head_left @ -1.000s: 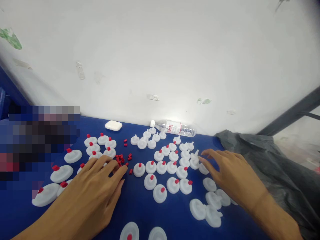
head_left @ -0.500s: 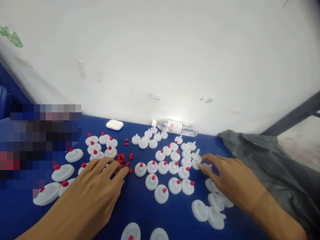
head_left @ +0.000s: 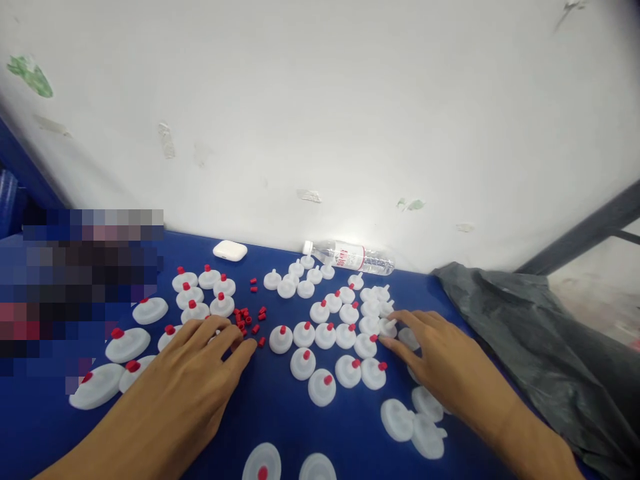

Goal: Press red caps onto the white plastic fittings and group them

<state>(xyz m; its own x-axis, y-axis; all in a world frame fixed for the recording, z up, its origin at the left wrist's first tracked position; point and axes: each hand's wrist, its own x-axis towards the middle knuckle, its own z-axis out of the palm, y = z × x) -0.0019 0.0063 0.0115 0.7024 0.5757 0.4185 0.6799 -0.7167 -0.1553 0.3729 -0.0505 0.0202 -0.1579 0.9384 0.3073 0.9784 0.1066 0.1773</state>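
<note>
My left hand (head_left: 200, 373) rests palm down with bent, parted fingers beside a loose pile of small red caps (head_left: 249, 320); its fingertips partly hide lids behind them. My right hand (head_left: 435, 360) reaches in from the right, thumb and forefinger apart on either side of a bare white spouted lid (head_left: 387, 328). More uncapped translucent lids (head_left: 397, 420) lie near that wrist, some under the hand. Several lids with red tips (head_left: 326, 335) stand in the middle, and others, also red-tipped (head_left: 127, 345), sit left of my left hand.
A clear plastic bottle (head_left: 375, 260) lies against the white wall (head_left: 320, 133), near uncapped lids (head_left: 287, 287). A white rounded case (head_left: 230, 251) is at the back left. Dark plastic sheeting (head_left: 500, 327) covers the right side of the blue table (head_left: 280, 413). A pixelated area fills the left.
My right hand has shifted a little left, its thumb and forefinger now around a lid nearer the red-tipped group. My left hand stays almost in place.
</note>
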